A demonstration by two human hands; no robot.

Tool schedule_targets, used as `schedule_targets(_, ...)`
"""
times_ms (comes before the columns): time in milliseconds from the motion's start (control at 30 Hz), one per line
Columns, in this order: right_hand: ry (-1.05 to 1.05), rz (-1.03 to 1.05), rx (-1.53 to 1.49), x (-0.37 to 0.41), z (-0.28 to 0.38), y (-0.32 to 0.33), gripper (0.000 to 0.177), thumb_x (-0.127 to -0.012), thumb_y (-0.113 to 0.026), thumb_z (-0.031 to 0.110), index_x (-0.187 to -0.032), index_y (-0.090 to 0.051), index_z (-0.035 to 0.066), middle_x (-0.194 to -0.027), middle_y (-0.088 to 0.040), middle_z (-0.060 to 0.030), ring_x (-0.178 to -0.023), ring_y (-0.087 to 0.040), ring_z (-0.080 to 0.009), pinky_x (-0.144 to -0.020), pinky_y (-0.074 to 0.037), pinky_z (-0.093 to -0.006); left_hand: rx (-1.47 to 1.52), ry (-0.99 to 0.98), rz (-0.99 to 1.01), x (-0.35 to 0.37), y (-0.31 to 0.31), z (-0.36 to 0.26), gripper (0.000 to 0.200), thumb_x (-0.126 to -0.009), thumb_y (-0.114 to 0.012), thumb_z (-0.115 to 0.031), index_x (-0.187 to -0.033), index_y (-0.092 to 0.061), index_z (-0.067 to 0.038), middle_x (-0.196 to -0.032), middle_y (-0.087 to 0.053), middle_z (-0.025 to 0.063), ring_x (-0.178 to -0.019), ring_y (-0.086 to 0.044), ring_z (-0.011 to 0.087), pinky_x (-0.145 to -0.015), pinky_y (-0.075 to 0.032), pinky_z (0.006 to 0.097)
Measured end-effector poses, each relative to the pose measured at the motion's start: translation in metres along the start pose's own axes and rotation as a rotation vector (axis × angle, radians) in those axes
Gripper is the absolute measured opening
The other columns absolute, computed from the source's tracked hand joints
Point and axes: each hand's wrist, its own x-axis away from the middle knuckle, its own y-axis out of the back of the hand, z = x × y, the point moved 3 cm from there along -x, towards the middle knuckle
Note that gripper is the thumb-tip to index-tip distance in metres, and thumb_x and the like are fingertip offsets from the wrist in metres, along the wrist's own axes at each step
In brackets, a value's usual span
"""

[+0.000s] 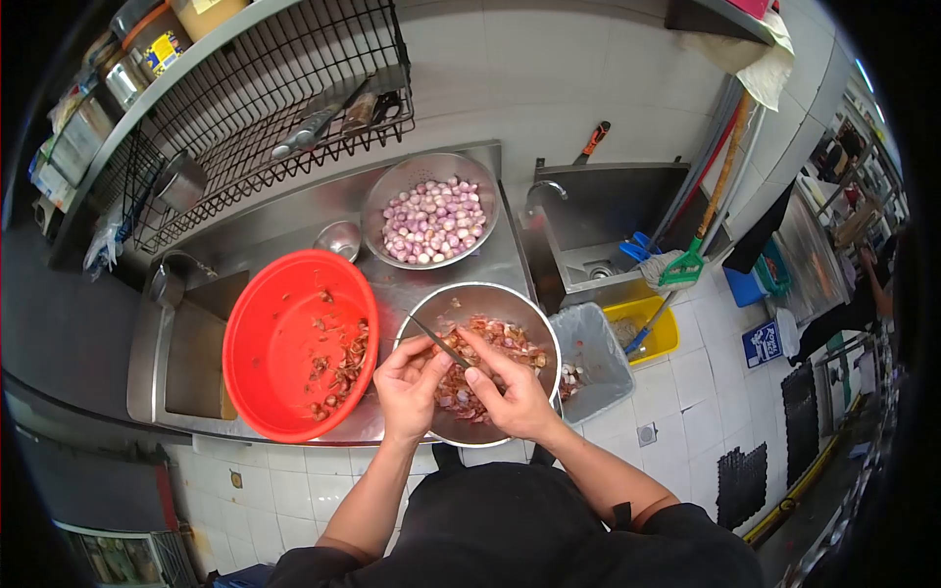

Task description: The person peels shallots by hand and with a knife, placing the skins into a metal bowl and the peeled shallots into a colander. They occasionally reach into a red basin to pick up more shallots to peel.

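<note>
Over a steel bowl [547, 343] of reddish peelings and pieces, both my hands are close together. My right hand [515, 397] is closed on a small knife [443, 345], whose thin dark blade slants up and left across the fingers of my left hand. My left hand [410, 392] is pinched shut beside the blade; what it holds, if anything, is too small and covered to name. To the left, a red basin [265, 343] holds scattered brown-red pieces. Behind the bowl, a colander [377, 201] is full of peeled shallots [433, 223].
A small metal bowl [339, 238] sits behind the basin. Sinks [201, 358] flank the counter. Right of the steel bowl stand a lined bin [603, 363] and yellow bucket [659, 333]. A wire rack [265, 108] hangs above. Another person [872, 294] is at far right.
</note>
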Motion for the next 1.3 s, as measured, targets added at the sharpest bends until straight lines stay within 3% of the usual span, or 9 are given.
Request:
schedule_targets(100,0.179,-0.011,0.105,-0.001,0.002,0.005,0.047,-0.098,-0.052,0.011,-0.143,-0.044,-0.002,-0.134,-0.058,-0.0164,-0.122,-0.055,-0.0183,-0.104,-0.041,-0.0324,-0.163,-0.117,0.057,0.001,-0.007,-0.005,0.024,-0.087,-0.067,0.010,-0.111,-0.063,0.007,-0.111,-0.062,0.0125,-0.097,-0.065,0.0158,-0.086,-0.055,0.0274)
schedule_targets(433,0.002,-0.017,-0.183,-0.005,0.002,0.013,0.039,-0.100,-0.055,0.013,-0.136,-0.052,-0.005,-0.123,-0.065,-0.0129,-0.117,-0.056,-0.0138,-0.101,-0.043,-0.0294,-0.390,-0.274,0.054,0.006,-0.030,-0.010,0.025,-0.085,-0.067,0.012,-0.110,-0.065,0.006,-0.107,-0.061,0.0111,-0.092,-0.064,0.0142,-0.081,-0.054,0.0250)
schedule_targets(533,0.008,-0.099,-0.113,-0.006,0.002,0.015,0.037,-0.100,-0.058,0.014,-0.132,-0.057,-0.004,-0.105,-0.069,-0.0107,-0.093,-0.064,-0.0119,-0.081,-0.052,-0.0249,-0.373,-0.292,0.067,0.003,-0.034,-0.010,0.026,-0.086,-0.066,0.011,-0.112,-0.065,0.007,-0.107,-0.061,0.0117,-0.093,-0.064,0.0147,-0.082,-0.054,0.0253)
schedule_targets(600,-0.148,-0.055,-0.404,-0.006,-0.004,0.016,0.037,-0.101,-0.057,0.017,-0.133,-0.056,-0.003,-0.089,-0.065,-0.0074,-0.065,-0.059,-0.0083,-0.054,-0.047,-0.0206,-0.340,-0.282,0.077,0.001,-0.032,-0.009,0.026,-0.087,-0.066,0.010,-0.114,-0.064,0.007,-0.108,-0.062,0.0122,-0.094,-0.065,0.0155,-0.083,-0.054,0.0254)
schedule_targets(700,-0.170,-0.091,-0.583,-0.009,0.000,0.011,0.038,-0.102,-0.055,0.020,-0.135,-0.055,0.000,-0.079,-0.060,-0.0045,-0.049,-0.046,-0.0049,-0.040,-0.034,-0.0191,0.082,0.048,0.027,-0.007,-0.019,0.009,0.023,-0.095,-0.064,-0.007,-0.116,-0.063,0.002,-0.106,-0.062,0.0099,-0.094,-0.063,0.0162,-0.082,-0.052,0.0286)
schedule_targets(800,-0.199,-0.094,-0.617,-0.007,0.004,0.010,0.039,-0.105,-0.049,0.022,-0.136,-0.054,0.000,-0.078,-0.060,-0.0066,-0.049,-0.048,-0.0078,-0.040,-0.037,-0.0200,0.486,0.385,-0.068,-0.013,-0.019,0.018,0.029,-0.104,-0.047,-0.028,-0.116,-0.058,-0.004,-0.103,-0.063,0.0074,-0.096,-0.061,0.0202,-0.080,-0.052,0.0352)
schedule_targets(933,-0.204,0.019,-0.409,-0.006,0.002,0.005,0.041,-0.103,-0.052,0.017,-0.141,-0.048,0.001,-0.079,-0.059,-0.0021,-0.053,-0.047,-0.0042,-0.044,-0.037,-0.0194,0.835,0.595,0.102,-0.014,-0.017,0.030,0.024,-0.103,-0.048,-0.027,-0.106,-0.059,-0.006,-0.103,-0.066,0.0059,-0.089,-0.061,0.0186,-0.076,-0.052,0.0346)
schedule_targets(1067,-0.193,-0.179,-0.323,-0.005,0.004,0.011,0.040,-0.101,-0.056,0.015,-0.139,-0.051,0.003,-0.074,-0.058,0.0009,-0.058,-0.047,-0.0024,-0.052,-0.038,-0.0195,0.751,0.647,-0.205,-0.016,-0.024,0.029,0.022,-0.103,-0.048,-0.024,-0.109,-0.060,-0.006,-0.106,-0.065,0.0077,-0.077,-0.056,0.0155,-0.070,-0.050,0.0332)
schedule_targets(1300,-0.162,-0.160,-0.255,0.000,0.005,0.029,0.030,-0.101,-0.057,0.015,-0.127,-0.059,0.001,-0.076,-0.059,0.0012,-0.067,-0.053,-0.0038,-0.057,-0.042,-0.0190,0.543,0.489,-0.049,-0.016,-0.025,0.027,0.020,-0.103,-0.051,-0.025,-0.106,-0.060,-0.007,-0.100,-0.062,0.0061,-0.078,-0.053,0.0129,-0.067,-0.044,0.0265)
